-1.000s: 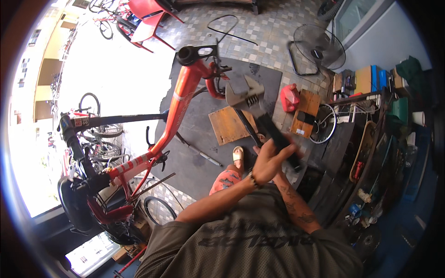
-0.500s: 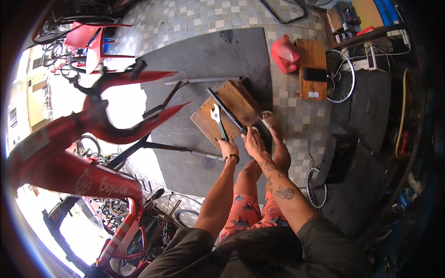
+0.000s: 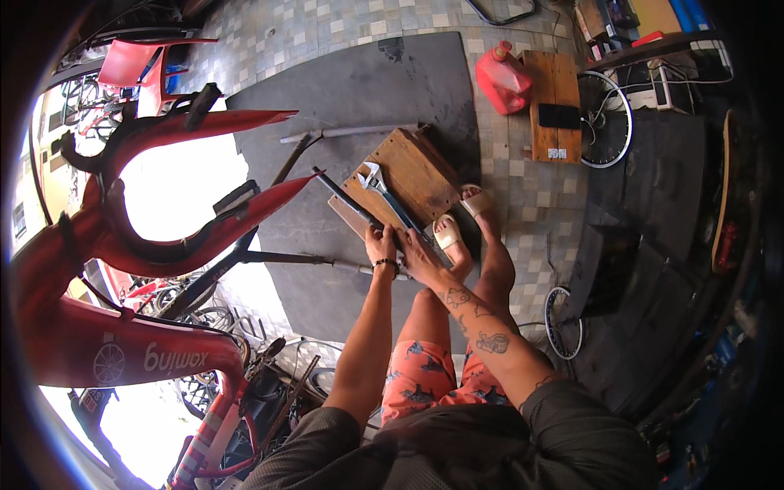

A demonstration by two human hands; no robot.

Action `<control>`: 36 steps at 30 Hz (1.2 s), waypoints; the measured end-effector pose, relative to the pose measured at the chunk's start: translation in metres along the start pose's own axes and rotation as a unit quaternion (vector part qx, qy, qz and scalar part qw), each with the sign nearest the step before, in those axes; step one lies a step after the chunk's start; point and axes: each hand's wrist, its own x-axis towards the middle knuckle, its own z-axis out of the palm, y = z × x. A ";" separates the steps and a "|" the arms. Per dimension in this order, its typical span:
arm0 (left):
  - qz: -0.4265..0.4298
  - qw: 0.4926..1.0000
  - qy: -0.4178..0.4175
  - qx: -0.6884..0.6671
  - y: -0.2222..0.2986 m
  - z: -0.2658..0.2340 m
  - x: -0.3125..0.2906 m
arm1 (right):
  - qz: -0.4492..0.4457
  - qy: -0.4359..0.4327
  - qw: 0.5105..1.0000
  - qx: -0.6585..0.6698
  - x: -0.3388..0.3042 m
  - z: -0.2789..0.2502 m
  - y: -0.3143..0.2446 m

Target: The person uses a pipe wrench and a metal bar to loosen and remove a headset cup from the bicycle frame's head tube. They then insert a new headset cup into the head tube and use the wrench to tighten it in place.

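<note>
My left hand (image 3: pixel 380 247), with a dark beaded bracelet at the wrist, is closed around the lower end of a long black tube (image 3: pixel 346 198). The tube slants up and away to the left. Beside it my right hand (image 3: pixel 422 260) is closed on the handle of an adjustable wrench (image 3: pixel 377 183), whose silver jaw points away from me. The two hands are close together. Both tools hang over a wooden box (image 3: pixel 416 170) that stands on a dark mat (image 3: pixel 343 106). My fingers hide the near ends of both tools.
A red bicycle frame (image 3: pixel 163 343) fills the left side, above a stand leg (image 3: pixel 286 258). My sandalled foot (image 3: pixel 445 232) is beside the box. To the right are a red fuel can (image 3: pixel 504 80), a wooden box with a phone (image 3: pixel 559 116), a wheel rim (image 3: pixel 627 122) and a black cabinet (image 3: pixel 653 180).
The tools have changed hands: the wrench went from my left hand to my right, and the black tube from right to left. My hands have come closer together.
</note>
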 end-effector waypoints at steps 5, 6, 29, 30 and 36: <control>0.027 0.967 0.063 0.246 0.004 -0.001 0.008 | 0.034 0.133 0.991 -0.010 -0.027 -0.018 -0.025; 0.011 0.962 0.056 0.266 0.006 0.002 0.008 | 0.063 0.126 0.989 0.040 -0.033 -0.033 -0.029; 0.424 0.850 0.045 -0.308 0.377 -0.182 -0.228 | -0.467 0.133 0.698 -0.526 -0.082 -0.458 -0.564; 0.397 0.853 0.018 -0.339 0.381 -0.177 -0.229 | -0.471 0.113 0.688 -0.540 -0.081 -0.459 -0.565; 0.417 0.837 -0.008 -0.355 0.380 -0.182 -0.235 | -0.627 0.035 0.629 -0.457 -0.071 -0.480 -0.576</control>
